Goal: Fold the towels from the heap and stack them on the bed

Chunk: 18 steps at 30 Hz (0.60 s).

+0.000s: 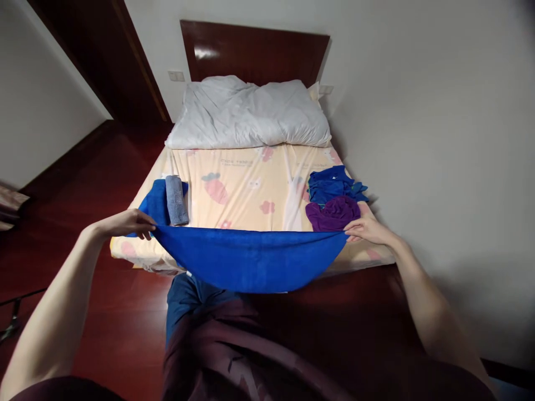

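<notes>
A blue towel (pixel 254 259) hangs stretched between my two hands, its top edge taut and its lower part drooping in a curve past the bed's front edge. My left hand (pixel 140 221) pinches its left corner, beside a blue folded cloth (pixel 154 203) on the bed. Against that cloth lies a grey rolled towel (pixel 177 200). The right corner is pinched by my right hand (pixel 364 229), close to a crumpled purple cloth (pixel 334 214). Behind the purple one sits a crumpled heap of blue cloth (pixel 332 184).
The bed (pixel 251 192) has a pale yellow sheet with strawberry prints. A white quilt (pixel 254 114) is bunched at its far end, before a dark wooden headboard (pixel 254 53). A wall (pixel 443 139) stands close on the right; reddish wood floor (pixel 100 184) extends on the left.
</notes>
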Each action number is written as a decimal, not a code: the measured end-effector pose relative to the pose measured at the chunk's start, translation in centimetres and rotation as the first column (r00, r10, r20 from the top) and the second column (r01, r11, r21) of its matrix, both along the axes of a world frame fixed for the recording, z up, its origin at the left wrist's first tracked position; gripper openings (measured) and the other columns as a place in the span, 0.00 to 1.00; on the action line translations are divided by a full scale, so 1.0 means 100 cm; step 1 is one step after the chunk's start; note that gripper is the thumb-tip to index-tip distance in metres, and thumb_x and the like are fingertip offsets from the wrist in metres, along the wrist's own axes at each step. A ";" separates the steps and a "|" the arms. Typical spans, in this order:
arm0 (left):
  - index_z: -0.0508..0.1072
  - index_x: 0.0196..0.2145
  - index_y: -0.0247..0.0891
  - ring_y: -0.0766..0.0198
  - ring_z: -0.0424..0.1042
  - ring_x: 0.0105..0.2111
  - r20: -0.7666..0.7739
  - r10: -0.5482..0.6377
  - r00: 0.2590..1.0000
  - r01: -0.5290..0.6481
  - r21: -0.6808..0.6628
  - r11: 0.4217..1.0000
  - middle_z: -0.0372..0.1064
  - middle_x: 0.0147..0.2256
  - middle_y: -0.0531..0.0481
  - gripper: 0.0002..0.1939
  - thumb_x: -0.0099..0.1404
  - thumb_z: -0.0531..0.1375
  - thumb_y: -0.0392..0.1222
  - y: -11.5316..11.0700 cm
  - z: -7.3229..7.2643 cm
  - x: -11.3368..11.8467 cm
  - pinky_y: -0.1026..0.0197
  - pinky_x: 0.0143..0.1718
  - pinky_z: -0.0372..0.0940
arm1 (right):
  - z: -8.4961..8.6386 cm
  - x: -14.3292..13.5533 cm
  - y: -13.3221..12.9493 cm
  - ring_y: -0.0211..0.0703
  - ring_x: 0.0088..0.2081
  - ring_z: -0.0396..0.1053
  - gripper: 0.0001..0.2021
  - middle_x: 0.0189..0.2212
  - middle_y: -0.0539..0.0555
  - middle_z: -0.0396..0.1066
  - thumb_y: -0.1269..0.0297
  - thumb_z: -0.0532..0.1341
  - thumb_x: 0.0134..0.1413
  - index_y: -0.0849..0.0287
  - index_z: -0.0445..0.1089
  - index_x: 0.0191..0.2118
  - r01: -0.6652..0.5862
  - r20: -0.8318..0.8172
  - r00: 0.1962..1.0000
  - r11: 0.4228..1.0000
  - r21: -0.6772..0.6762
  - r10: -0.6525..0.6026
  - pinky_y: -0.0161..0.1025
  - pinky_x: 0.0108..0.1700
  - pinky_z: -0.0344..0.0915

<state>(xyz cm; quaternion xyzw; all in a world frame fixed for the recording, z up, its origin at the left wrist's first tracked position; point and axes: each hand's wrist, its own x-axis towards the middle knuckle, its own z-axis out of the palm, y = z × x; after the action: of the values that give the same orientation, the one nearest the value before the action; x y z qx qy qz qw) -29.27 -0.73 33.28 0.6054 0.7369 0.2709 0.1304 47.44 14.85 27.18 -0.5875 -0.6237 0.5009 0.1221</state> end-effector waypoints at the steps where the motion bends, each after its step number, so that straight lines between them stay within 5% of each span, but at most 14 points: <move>1: 0.80 0.53 0.34 0.51 0.82 0.43 0.009 0.006 1.000 -0.006 0.022 1.000 0.82 0.39 0.42 0.35 0.61 0.65 0.67 0.007 -0.001 0.004 0.50 0.50 0.77 | -0.002 -0.006 0.009 0.53 0.30 0.83 0.21 0.25 0.60 0.80 0.53 0.80 0.38 0.64 0.79 0.33 0.005 0.011 1.000 1.000 0.022 -0.005 0.39 0.32 0.81; 6: 0.80 0.52 0.30 0.53 0.83 0.41 0.088 0.072 0.994 -0.075 0.031 0.997 0.82 0.38 0.41 0.30 0.65 0.66 0.60 0.050 -0.005 0.022 0.49 0.53 0.76 | -0.010 -0.038 0.060 0.51 0.29 0.82 0.13 0.24 0.56 0.80 0.57 0.77 0.45 0.60 0.78 0.30 0.065 0.063 0.994 0.950 0.304 -0.089 0.41 0.32 0.81; 9: 0.81 0.49 0.25 0.54 0.83 0.38 0.153 0.165 0.974 -0.163 -0.029 0.986 0.82 0.36 0.40 0.21 0.69 0.65 0.48 0.078 0.003 0.020 0.49 0.52 0.76 | -0.005 -0.051 0.090 0.54 0.35 0.83 0.08 0.26 0.57 0.81 0.61 0.73 0.49 0.59 0.79 0.30 0.117 0.099 0.975 0.838 0.533 -0.198 0.46 0.44 0.82; 14: 0.80 0.51 0.26 0.55 0.81 0.48 0.106 0.160 0.981 -0.188 0.365 0.912 0.81 0.46 0.41 0.18 0.69 0.65 0.41 0.100 0.012 0.010 0.49 0.56 0.74 | 0.005 -0.058 0.112 0.55 0.45 0.83 0.11 0.43 0.62 0.83 0.62 0.68 0.56 0.62 0.81 0.41 0.328 -0.181 0.936 0.563 0.759 -0.301 0.48 0.52 0.80; 18: 0.78 0.54 0.24 0.57 0.78 0.55 0.118 0.012 0.993 -0.078 0.575 0.814 0.77 0.55 0.40 0.21 0.73 0.62 0.45 0.088 -0.006 0.015 0.51 0.60 0.72 | -0.007 -0.060 0.097 0.51 0.47 0.82 0.11 0.48 0.62 0.81 0.62 0.65 0.58 0.61 0.80 0.43 0.326 -0.250 0.942 0.434 0.840 -0.225 0.47 0.54 0.80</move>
<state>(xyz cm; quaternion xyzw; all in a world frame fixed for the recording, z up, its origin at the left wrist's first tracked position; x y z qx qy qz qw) -27.78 8.10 32.65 0.5832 0.6256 0.5175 -0.0264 41.46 24.55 26.51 -0.5113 -0.6790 0.1169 0.5137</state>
